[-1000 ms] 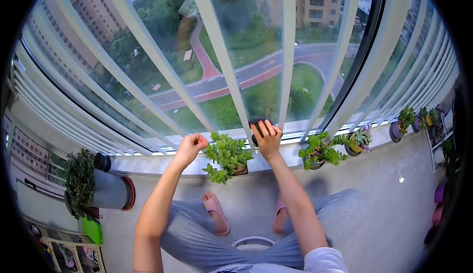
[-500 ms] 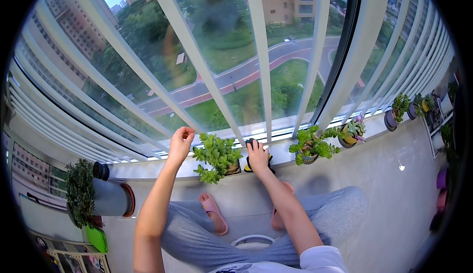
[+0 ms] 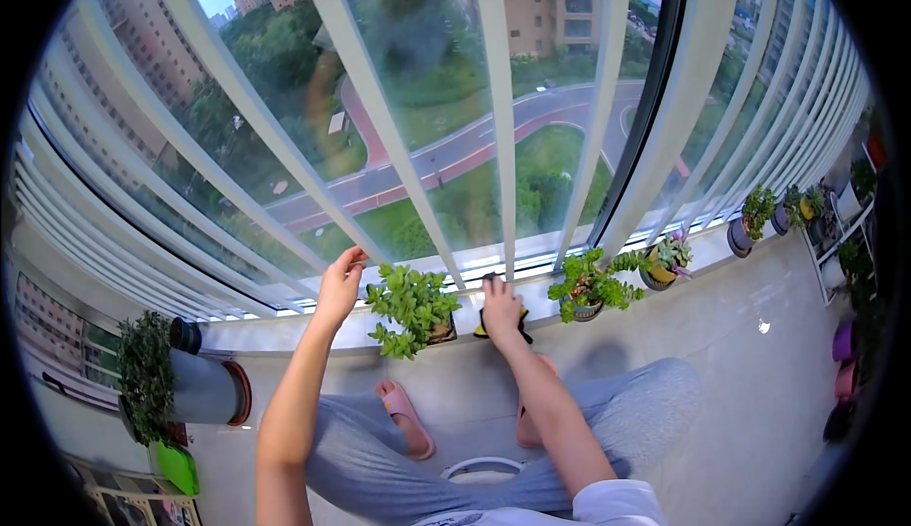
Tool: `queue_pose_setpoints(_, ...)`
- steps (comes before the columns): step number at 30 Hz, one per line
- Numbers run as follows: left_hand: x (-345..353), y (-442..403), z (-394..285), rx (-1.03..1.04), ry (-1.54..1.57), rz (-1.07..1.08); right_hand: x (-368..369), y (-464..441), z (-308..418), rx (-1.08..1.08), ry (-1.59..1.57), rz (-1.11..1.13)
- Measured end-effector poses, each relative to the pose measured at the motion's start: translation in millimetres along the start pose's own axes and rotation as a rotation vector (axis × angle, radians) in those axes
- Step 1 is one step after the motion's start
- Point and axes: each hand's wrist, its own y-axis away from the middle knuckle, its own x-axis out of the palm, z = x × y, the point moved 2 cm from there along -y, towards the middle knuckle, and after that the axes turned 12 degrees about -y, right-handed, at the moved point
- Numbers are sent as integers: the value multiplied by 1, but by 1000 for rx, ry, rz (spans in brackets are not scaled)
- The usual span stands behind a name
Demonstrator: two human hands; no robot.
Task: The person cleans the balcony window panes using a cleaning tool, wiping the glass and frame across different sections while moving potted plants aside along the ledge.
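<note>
My left hand (image 3: pixel 339 289) is raised at the window bars, left of a leafy green potted plant (image 3: pixel 413 308). Its fingers are loosely bent and nothing shows in them. Over the ledge, my right hand (image 3: pixel 503 309) has its fingers curled down on a black-and-yellow thing (image 3: pixel 486 325), mostly covered by the hand; its exact kind I cannot make out. That thing lies between the leafy plant and another green potted plant (image 3: pixel 588 289) to the right.
The white ledge (image 3: pixel 275 334) runs below the barred window. Farther right stand a succulent pot (image 3: pixel 664 265) and more small pots (image 3: pixel 745 227). A large grey planter (image 3: pixel 204 385) lies on its side at left. My slippered feet (image 3: pixel 408 422) are close to the ledge.
My right hand has shifted slightly right and down, and less of the black part shows beyond its fingers. My left hand's fingers have loosened from a pinch. The view has shifted slightly.
</note>
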Motion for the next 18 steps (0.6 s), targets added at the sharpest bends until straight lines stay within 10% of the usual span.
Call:
queue_pose_setpoints(8,-6,30,48,28,-64,93,2,7,6,17,-511,-78)
queue_pose_setpoints(12,-14,38,53,-2,-74,88,-20,24,-18,306,-304,-605)
queue_pose_setpoints(18,5,47,115,-106,-80,148,4,18,-47,506,-52,-276)
